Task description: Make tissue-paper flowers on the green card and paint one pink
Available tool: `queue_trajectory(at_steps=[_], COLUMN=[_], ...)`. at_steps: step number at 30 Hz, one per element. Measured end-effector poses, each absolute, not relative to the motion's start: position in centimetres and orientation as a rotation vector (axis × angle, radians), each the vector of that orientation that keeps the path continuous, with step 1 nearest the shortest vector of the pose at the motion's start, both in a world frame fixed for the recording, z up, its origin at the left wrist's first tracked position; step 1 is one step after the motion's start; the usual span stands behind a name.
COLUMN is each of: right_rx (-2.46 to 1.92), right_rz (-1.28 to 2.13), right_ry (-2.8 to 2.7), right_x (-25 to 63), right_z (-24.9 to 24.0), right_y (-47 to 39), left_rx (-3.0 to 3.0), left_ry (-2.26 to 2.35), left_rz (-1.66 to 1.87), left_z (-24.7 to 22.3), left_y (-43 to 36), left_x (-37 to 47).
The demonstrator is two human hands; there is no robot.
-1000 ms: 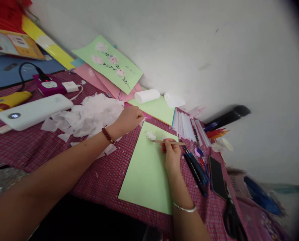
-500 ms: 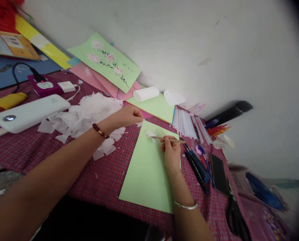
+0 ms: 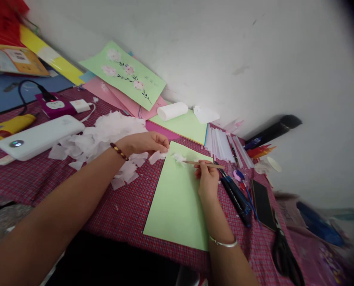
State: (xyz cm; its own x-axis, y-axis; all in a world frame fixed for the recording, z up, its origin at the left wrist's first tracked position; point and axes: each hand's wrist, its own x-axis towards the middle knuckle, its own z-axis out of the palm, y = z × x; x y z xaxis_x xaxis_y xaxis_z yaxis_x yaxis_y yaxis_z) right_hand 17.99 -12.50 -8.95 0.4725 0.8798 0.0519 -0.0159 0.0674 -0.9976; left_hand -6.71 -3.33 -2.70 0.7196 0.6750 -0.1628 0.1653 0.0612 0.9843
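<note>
My left hand (image 3: pixel 153 143) pinches a small piece of white tissue paper (image 3: pixel 158 157) beside the top left edge of a light green sheet (image 3: pixel 177 202). With my right hand (image 3: pixel 206 178) I hold a thin wooden stick (image 3: pixel 202 163) over the sheet's right edge. The stick's tip is at a small crumpled white paper tuft (image 3: pixel 178 158) on the upper part of the sheet. Behind my left wrist lies a heap of torn white tissue pieces (image 3: pixel 111 127) on the red checked cloth (image 3: pixel 117 210).
Behind are a green sheet with pink paper flowers (image 3: pixel 129 75) and a white roll (image 3: pixel 172 111). A white power bank (image 3: pixel 41 137) and purple socket (image 3: pixel 56 106) stand left. Dark pens (image 3: pixel 235 200), a phone (image 3: pixel 262 204) and black scissors (image 3: pixel 285 256) lie right.
The white tissue piece at my left fingertips shows more now, and that hand is slightly lower. My right hand and the stick have shifted slightly right, away from the tuft.
</note>
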Motion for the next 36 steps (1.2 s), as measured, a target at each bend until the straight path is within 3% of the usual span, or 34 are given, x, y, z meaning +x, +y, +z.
queue_trajectory(at_steps=[10,17,36], right_rx=[-1.289,-1.183,-1.394], right_rz=[0.804,0.830,0.631], right_ry=[-0.816,-0.940,-1.265], right_x=[18.0,17.4,17.2], right_z=[-8.5,-7.8,-8.1], right_y=[-12.6,-13.4,-13.4], left_rx=[1.961,1.946,2.151], left_ry=[0.907,0.920,0.975], left_rz=[0.442,0.533,0.548], left_z=[-5.4,-5.5,-6.2], left_y=[-4.0,-4.3,-4.8], left_x=[-2.7,-1.9,0.6])
